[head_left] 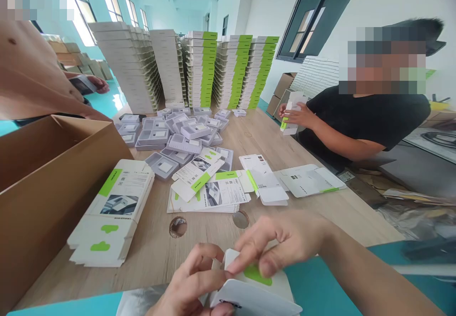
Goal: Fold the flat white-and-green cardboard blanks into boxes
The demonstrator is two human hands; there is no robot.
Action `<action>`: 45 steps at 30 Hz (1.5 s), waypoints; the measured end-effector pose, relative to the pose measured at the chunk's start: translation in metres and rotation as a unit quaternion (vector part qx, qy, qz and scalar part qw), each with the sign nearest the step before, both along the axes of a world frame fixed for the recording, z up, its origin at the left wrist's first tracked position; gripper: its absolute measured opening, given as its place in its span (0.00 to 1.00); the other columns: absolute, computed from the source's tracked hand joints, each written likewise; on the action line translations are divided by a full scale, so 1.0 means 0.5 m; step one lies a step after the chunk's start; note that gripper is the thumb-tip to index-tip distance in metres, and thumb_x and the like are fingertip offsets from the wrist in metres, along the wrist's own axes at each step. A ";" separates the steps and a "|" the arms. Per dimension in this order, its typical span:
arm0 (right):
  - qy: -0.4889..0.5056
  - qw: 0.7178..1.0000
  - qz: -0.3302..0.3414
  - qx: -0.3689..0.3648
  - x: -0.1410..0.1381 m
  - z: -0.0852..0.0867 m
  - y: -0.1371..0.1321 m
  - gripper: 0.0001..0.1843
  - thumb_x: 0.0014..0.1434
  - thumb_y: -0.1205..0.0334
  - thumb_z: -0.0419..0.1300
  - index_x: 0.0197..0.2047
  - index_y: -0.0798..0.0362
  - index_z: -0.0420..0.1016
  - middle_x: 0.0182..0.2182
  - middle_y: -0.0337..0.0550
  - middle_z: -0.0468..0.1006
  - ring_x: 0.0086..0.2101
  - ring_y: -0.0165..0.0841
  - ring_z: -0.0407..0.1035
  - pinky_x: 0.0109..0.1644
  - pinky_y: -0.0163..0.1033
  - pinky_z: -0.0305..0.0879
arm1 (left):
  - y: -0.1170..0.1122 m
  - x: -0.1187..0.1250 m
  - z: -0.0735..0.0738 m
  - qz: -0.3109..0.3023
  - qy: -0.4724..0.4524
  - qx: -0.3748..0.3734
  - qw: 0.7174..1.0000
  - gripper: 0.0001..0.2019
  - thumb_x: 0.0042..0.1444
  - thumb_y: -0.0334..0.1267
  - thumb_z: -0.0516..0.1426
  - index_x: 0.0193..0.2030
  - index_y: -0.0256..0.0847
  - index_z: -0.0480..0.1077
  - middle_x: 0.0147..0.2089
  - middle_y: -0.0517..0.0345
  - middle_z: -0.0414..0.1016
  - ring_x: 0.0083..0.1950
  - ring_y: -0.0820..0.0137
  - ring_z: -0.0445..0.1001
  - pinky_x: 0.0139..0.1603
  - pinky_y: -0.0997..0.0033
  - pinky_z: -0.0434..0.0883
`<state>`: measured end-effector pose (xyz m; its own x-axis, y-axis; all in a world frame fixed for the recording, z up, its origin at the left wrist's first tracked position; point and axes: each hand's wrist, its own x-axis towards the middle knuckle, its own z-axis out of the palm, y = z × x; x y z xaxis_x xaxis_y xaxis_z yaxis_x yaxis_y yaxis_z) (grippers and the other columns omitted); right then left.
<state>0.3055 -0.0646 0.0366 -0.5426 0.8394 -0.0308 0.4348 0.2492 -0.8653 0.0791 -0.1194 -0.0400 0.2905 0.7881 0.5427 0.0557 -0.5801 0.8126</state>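
A white and green cardboard box (258, 297), partly folded with its flaps standing out, is held low in front of me, just off the table's near edge. My left hand (194, 282) grips its left side, fingers curled over the edge. From above, my right hand (281, 240) presses thumb and fingers on a flap beside the green patch. Beyond my hands lies a pile of flat box blanks (221, 195). One more blank, partly opened (265, 178), and a flat one (309, 180) rest to their right.
A bundled stack of flat blanks (110, 211) lies left, beside a large open carton (64, 164). Plastic trays (185, 135) are heaped mid-table before tall stacks of boxes (201, 69). One person at right holds a box (292, 111); another stands at left. The table (149, 259) has two round holes.
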 end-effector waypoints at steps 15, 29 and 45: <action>-0.160 0.971 0.179 -0.011 -0.026 0.117 0.043 0.23 0.73 0.53 0.54 0.26 0.49 0.55 0.19 0.29 0.56 0.21 0.26 0.51 0.26 0.38 0.40 | -0.018 0.029 -0.034 0.063 -0.138 -0.045 0.987 0.30 0.59 0.33 0.71 0.64 0.57 0.67 0.55 0.48 0.82 0.40 0.66 0.83 0.37 0.73 0.79; -0.141 0.961 0.210 -0.112 -0.031 0.097 0.082 0.15 0.60 0.69 0.60 0.28 0.48 0.57 0.21 0.28 0.64 0.22 0.26 0.58 0.25 0.32 0.47 | 0.009 -0.007 0.002 -0.027 -0.008 -0.175 0.984 0.09 0.70 0.35 0.59 0.53 0.49 0.77 0.58 0.47 0.77 0.42 0.68 0.80 0.38 0.76 0.78; -0.016 0.974 0.011 -0.227 -0.012 0.059 0.038 0.16 0.58 0.69 0.65 0.42 0.46 0.63 0.24 0.26 0.68 0.25 0.28 0.59 0.28 0.33 0.53 | -0.004 -0.023 0.032 0.093 0.049 -0.198 0.975 0.12 0.70 0.49 0.59 0.43 0.47 0.82 0.44 0.52 0.77 0.46 0.62 0.77 0.51 0.72 0.75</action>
<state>0.2996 -0.0456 0.0660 -0.5524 0.7244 -0.4125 0.4618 -0.1460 -0.8749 0.0674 -0.1213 -0.0239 0.1588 0.9740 0.1617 0.2191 -0.1944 0.9561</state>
